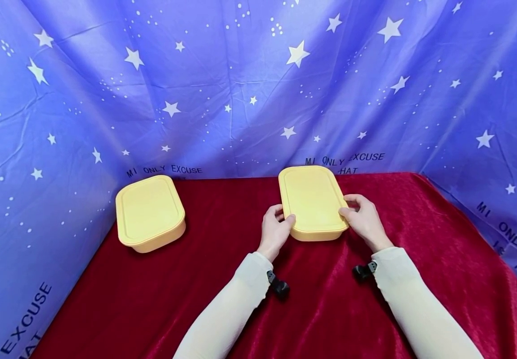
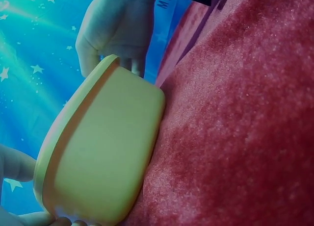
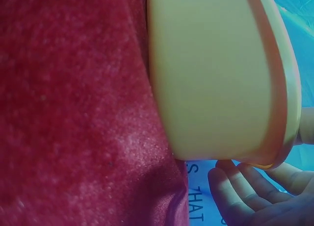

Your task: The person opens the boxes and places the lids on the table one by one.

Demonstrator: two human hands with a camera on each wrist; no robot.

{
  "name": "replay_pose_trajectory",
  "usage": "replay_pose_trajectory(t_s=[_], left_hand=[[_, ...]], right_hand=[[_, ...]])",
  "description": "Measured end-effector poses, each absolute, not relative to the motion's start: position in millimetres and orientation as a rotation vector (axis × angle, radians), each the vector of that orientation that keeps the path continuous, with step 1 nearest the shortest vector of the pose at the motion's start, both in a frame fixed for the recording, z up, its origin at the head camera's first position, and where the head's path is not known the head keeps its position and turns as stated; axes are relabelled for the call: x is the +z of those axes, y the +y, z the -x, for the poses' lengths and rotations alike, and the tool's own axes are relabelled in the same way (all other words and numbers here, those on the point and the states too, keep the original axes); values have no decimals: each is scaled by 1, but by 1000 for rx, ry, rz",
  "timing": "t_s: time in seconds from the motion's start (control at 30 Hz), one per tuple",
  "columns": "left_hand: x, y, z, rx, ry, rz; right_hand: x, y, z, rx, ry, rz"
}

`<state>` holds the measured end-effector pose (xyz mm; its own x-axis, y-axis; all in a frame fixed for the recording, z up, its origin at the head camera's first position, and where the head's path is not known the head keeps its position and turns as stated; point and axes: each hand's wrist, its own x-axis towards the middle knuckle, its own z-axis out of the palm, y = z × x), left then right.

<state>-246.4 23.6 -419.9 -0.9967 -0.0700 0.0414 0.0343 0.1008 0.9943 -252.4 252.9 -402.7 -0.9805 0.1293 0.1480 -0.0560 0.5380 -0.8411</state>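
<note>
Two yellow lidded containers stand on a red cloth (image 1: 330, 309). The one right of centre (image 1: 313, 199) is held at its near corners by both hands. My left hand (image 1: 280, 222) grips the left near corner, thumb on the lid's edge. My right hand (image 1: 357, 212) grips the right near corner the same way. In the left wrist view the container (image 2: 103, 147) rests against the cloth, with the right hand (image 2: 117, 30) at its far rim. The right wrist view shows the container's side (image 3: 216, 74) close up and curled fingers (image 3: 230, 187) beyond its rim.
The second yellow container (image 1: 150, 212) sits closed at the cloth's back left, apart from the hands. A blue star-print backdrop (image 1: 240, 85) hangs behind and along both sides. Red cloth lies bare between the containers and in front of them.
</note>
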Motion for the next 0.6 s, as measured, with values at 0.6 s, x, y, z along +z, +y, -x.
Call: replay_pose_trajectory(t_s=[0.6], left_hand=[[-417,22,245,-2077,-2283,-50]], right_hand=[[-401,251,251,1396,-2585,81]])
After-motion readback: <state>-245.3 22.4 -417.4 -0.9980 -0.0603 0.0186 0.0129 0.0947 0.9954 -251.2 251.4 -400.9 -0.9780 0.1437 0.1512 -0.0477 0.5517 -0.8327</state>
